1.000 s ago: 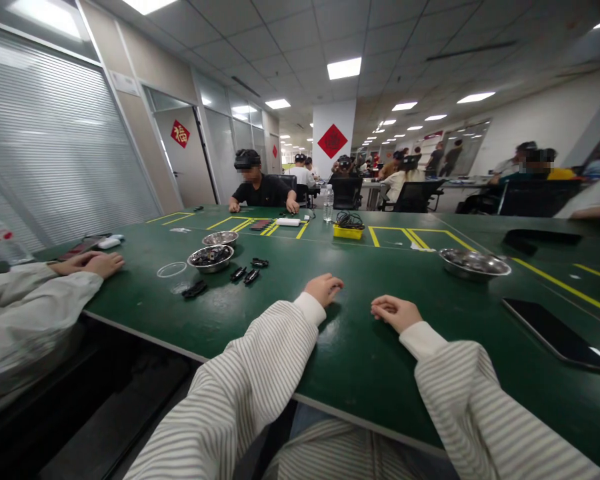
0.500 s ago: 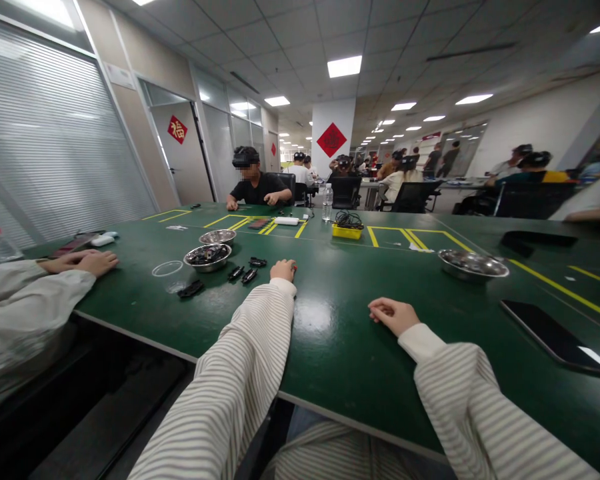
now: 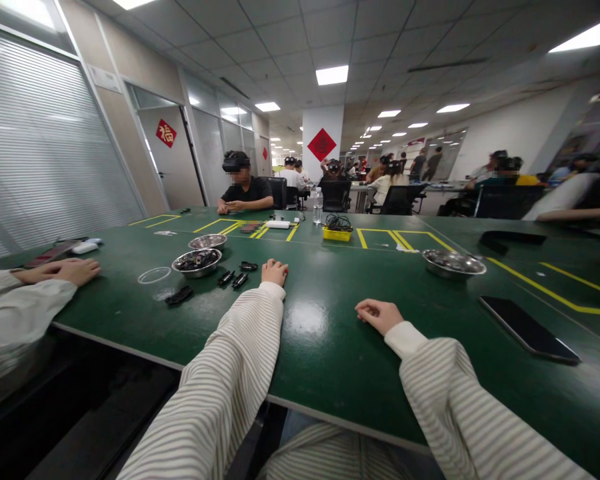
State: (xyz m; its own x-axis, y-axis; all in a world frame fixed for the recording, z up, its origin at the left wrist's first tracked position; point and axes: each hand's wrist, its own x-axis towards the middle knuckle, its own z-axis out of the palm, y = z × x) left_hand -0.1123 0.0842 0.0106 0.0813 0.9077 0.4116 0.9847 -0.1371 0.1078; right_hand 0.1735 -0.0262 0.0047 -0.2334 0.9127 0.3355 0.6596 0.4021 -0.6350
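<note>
1. Fingers of the left hand [image 3: 275,272] bend down over the green surface [image 3: 325,380]; whether they grip anything, I can't tell.
2. The right hand [image 3: 381,317] sits well apart, its fingers loosely curled (anything inside is hidden from me).
3. Three small black parts [image 3: 239,281] lie just left of the left hand, near a metal bowl [image 3: 197,273] of dark pieces [image 3: 198,259].
4. Good handling calls for a light, low touch, careful of those loose parts.
</note>
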